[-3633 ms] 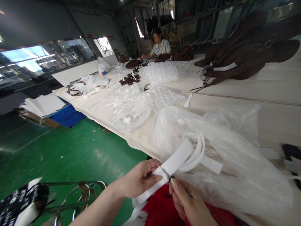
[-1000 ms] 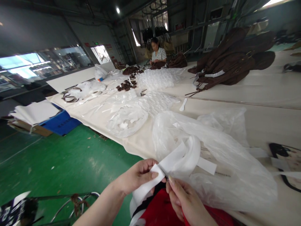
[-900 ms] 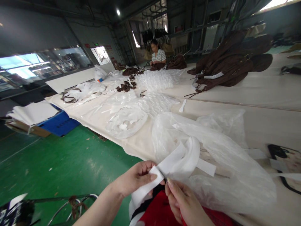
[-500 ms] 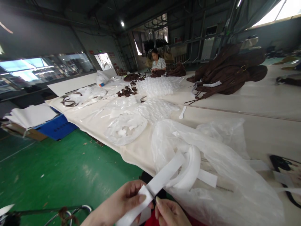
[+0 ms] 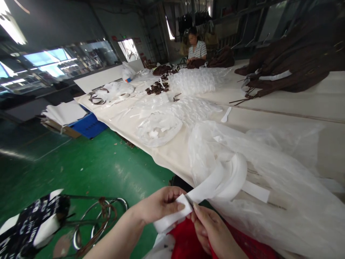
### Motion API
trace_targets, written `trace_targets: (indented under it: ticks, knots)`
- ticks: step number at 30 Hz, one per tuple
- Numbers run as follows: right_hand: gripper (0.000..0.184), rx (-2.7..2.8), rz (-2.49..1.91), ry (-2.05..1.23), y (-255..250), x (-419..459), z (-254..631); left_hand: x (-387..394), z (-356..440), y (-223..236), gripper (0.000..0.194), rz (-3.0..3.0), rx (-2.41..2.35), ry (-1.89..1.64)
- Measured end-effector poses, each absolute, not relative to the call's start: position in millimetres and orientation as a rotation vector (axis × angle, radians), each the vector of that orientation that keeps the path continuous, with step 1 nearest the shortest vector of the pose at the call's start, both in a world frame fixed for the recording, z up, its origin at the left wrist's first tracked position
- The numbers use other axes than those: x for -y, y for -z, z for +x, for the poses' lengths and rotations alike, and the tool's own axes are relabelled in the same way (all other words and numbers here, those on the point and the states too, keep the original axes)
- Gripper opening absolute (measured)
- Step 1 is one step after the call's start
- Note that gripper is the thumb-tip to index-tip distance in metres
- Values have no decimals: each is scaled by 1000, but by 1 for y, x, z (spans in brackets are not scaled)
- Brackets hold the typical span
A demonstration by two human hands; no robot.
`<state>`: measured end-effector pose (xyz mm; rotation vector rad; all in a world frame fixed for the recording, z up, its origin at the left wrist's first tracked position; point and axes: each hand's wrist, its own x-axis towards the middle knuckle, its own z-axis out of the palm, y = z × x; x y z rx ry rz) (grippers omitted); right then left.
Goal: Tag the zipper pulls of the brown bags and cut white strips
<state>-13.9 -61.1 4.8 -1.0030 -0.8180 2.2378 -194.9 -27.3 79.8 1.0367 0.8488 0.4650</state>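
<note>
My left hand [image 5: 159, 205] pinches a white foam strip [image 5: 215, 181] between thumb and fingers near its end. My right hand [image 5: 208, 226] is closed just right of it, fingertips meeting the same strip at the fold; what sits under those fingertips is hidden. The strip loops up and back over a large clear plastic bag [image 5: 269, 172] lying on the cream table [image 5: 285, 104]. Red cloth [image 5: 188, 244] lies below my hands.
Further clear bags and white strips [image 5: 159, 127] cover the table's middle. Brown pieces [image 5: 156, 88] and a heap of brown bags [image 5: 293, 64] lie farther back. Another person [image 5: 196, 48] sits at the far end. Left: green floor, blue crate [image 5: 87, 126], metal-ring stool [image 5: 99, 219].
Both hands keep hold of the strip; they have shifted slightly along it. The head camera dipped and swung, bringing the stool and a black patterned item back into view.
</note>
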Motion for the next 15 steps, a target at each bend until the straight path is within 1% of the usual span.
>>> trace_targets:
  ticks: [9,15]
  knots:
    - [57,899,-1002,-2178,-9,57,-11,22,-195,-76,40,1060,-807,-450]
    - [56,939,-1053,-2067,-32,39,0,2,-189,-88,47,1101,-823,-420]
